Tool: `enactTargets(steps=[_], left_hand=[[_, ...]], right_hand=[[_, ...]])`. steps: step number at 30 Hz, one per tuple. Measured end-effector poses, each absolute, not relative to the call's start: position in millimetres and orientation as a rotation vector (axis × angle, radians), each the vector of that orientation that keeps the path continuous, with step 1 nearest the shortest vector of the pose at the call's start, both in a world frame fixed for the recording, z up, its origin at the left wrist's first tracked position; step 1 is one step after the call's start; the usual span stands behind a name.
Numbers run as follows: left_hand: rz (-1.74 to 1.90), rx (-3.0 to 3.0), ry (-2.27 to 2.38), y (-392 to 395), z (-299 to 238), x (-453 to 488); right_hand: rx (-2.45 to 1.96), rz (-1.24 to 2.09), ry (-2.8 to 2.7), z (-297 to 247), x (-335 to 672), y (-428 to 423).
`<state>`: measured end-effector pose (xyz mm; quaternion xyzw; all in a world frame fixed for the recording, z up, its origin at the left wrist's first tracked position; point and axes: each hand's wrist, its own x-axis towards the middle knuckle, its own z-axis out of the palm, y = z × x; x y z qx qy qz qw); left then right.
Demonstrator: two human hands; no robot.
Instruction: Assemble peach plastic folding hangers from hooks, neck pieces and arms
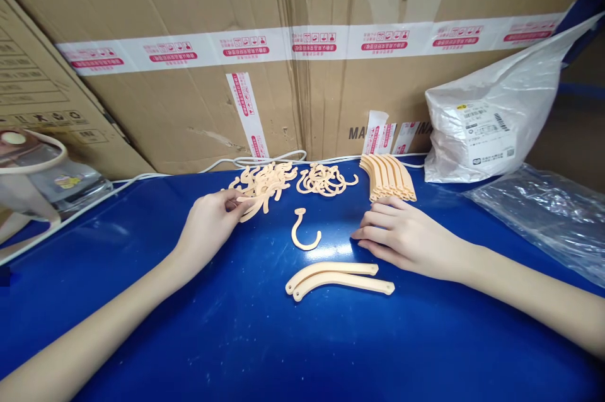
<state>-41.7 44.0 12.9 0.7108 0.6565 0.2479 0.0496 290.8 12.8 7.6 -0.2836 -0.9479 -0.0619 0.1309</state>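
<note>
Pinching one small piece (249, 201) at the edge of the tangled pile (263, 183), the left hand (210, 225) has thumb and fingers closed on it, and I think neighbouring pieces may drag along, because they hook into each other. In the middle a single hook (305, 233) and two curved arms (338, 279) lie loose on the blue table (189, 326) (it looks smooth), so a forearm could push them. The right hand (406, 235) lies flat and open, holding nothing, near the stack of arms (388, 176), which a bump might topple.
</note>
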Motion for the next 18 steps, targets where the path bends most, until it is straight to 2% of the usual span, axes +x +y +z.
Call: enactTargets(steps=[9, 14, 18], left_hand=[[1.021, 2.165, 1.854, 25, 30, -25], [0.775, 1.984, 1.397, -5, 39, 11], [0.579, 1.888, 1.239, -19, 31, 29]], right_hand=[[-0.867, -0.107, -2.619, 12, 290, 8], [-0.943, 0.092, -2.344, 19, 286, 0], [-0.839, 0.031, -2.414, 18, 285, -2]])
